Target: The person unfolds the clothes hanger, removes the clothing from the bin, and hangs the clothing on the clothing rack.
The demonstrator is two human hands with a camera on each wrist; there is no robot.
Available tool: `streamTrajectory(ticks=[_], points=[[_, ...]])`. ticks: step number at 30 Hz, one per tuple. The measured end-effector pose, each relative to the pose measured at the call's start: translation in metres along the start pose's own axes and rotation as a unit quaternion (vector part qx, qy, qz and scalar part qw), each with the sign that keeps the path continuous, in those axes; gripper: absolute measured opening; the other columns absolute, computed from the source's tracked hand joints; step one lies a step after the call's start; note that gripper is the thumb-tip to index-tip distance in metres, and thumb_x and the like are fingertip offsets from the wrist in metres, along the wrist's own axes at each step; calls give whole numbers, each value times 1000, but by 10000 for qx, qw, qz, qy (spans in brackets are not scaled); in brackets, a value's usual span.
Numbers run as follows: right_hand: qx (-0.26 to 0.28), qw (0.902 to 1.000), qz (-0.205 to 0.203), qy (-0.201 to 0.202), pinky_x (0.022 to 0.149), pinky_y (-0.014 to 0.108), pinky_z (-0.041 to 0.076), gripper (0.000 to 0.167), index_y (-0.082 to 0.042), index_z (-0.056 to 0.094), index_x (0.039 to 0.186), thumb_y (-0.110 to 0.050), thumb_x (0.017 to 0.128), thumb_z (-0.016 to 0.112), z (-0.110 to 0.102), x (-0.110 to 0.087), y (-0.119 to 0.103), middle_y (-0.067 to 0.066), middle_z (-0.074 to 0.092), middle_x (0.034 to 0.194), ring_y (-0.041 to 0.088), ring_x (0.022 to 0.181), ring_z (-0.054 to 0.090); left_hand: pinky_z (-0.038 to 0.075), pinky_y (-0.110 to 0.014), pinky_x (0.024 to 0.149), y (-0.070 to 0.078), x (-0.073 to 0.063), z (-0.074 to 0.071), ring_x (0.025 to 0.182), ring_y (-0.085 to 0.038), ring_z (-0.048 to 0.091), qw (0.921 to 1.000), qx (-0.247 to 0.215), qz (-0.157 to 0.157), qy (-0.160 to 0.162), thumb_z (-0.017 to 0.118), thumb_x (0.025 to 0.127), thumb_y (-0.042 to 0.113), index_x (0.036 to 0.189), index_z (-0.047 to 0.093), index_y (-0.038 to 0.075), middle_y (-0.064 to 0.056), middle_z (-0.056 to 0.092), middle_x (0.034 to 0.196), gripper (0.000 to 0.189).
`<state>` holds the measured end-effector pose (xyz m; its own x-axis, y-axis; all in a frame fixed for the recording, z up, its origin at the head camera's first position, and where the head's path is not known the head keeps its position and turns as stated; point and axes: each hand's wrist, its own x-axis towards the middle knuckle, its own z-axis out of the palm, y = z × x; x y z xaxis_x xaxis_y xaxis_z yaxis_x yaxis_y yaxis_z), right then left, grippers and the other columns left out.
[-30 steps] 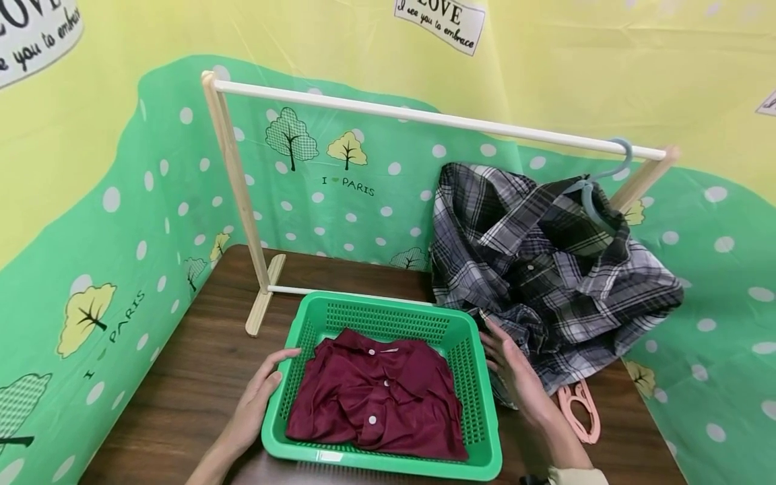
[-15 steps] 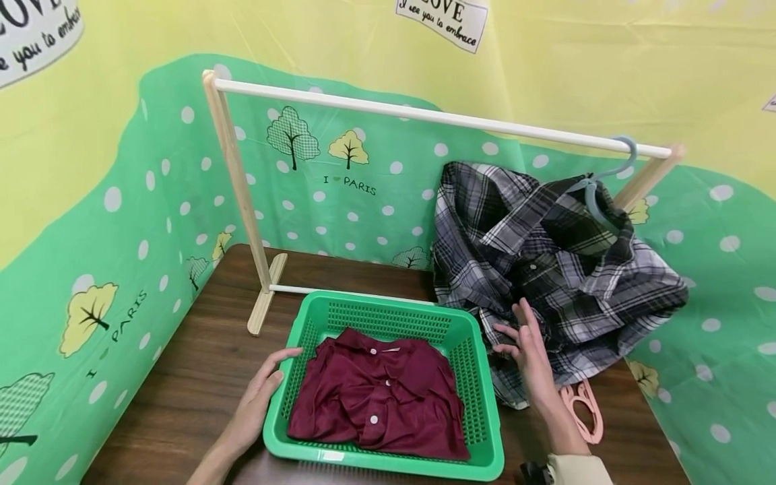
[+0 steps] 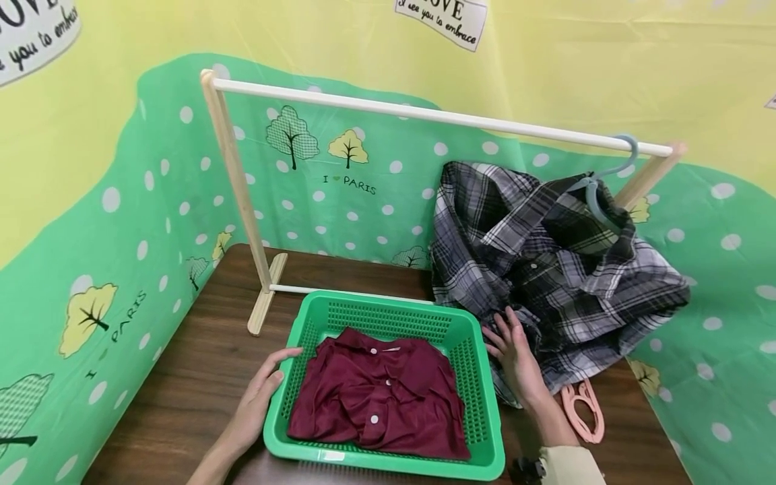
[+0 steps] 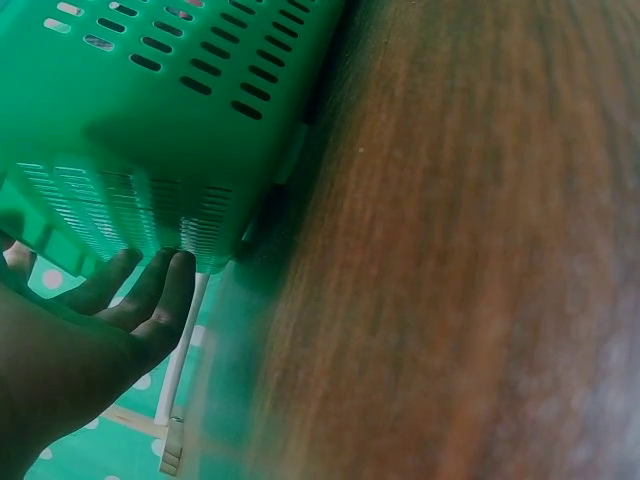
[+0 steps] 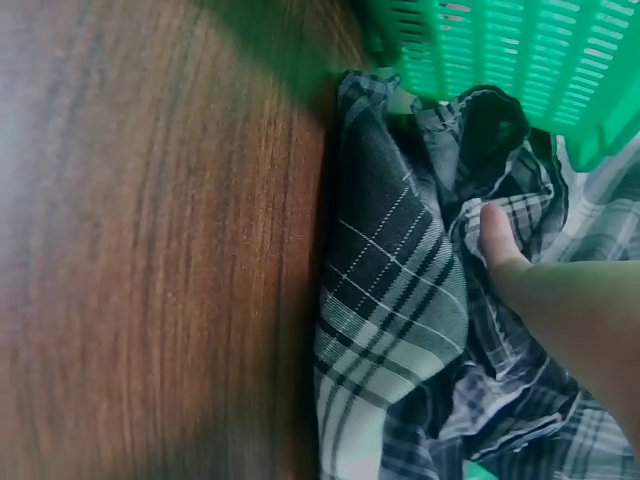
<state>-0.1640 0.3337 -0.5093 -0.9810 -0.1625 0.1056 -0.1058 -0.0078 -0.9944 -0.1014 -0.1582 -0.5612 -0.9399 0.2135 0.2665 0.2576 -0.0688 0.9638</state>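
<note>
Here's the left hand (image 3: pixel 257 397) at the green basket (image 3: pixel 412 466), its grip loose, relaxed fingers against the side! The maroon shirt (image 3: pixel 364 391) lies inside, buttons up, the basket on the bench (image 3: pixel 188 384). Right hand (image 3: pixel 518 357), grip spread and holding nothing, sits at the plaid shirt (image 3: pixel 582 289) just beside the basket!

We see yellow-over-green cloth (image 3: pixel 315 40) behind, printed with white dots (image 3: pixel 111 199), trees (image 3: pixel 348 147) and, at top centre, a lettered label (image 3: pixel 441 21). Below, we have a brown table (image 3: pixel 200 350), its wood grain catching pale light.
</note>
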Motion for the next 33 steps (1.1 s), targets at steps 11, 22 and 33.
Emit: streamTrajectory(ticks=[11, 22, 33], points=[[-525, 9819, -1192, 1376, 89, 21, 63, 54, 2, 33, 174, 0, 120, 40, 2, -39, -23, -8, 62, 152, 3, 119, 77, 47, -10, 112, -1, 1, 0, 145, 8, 55, 10000, -39, 56, -8, 31, 122, 7, 161, 48, -8, 13, 61, 163, 45], [681, 9218, -1193, 3625, 58, 22, 60, 36, 11, 63, 148, 9, 114, 52, -35, -88, -27, 5, 83, 112, 15, 72, 79, 45, -11, 113, 0, 1, 1, 147, 9, 53, 10000, 6, 17, -39, 31, 122, 8, 161, 49, -6, 13, 60, 163, 45], [86, 8881, -564, 4561, 52, 18, 56, 26, -1, 76, 135, 2, 111, 66, -78, -108, -6, -8, 86, 98, 7, 62, 76, 43, -10, 114, 0, 0, 1, 147, 11, 51, 9999, 106, -57, 27, 31, 122, 9, 162, 49, -5, 15, 60, 162, 45]])
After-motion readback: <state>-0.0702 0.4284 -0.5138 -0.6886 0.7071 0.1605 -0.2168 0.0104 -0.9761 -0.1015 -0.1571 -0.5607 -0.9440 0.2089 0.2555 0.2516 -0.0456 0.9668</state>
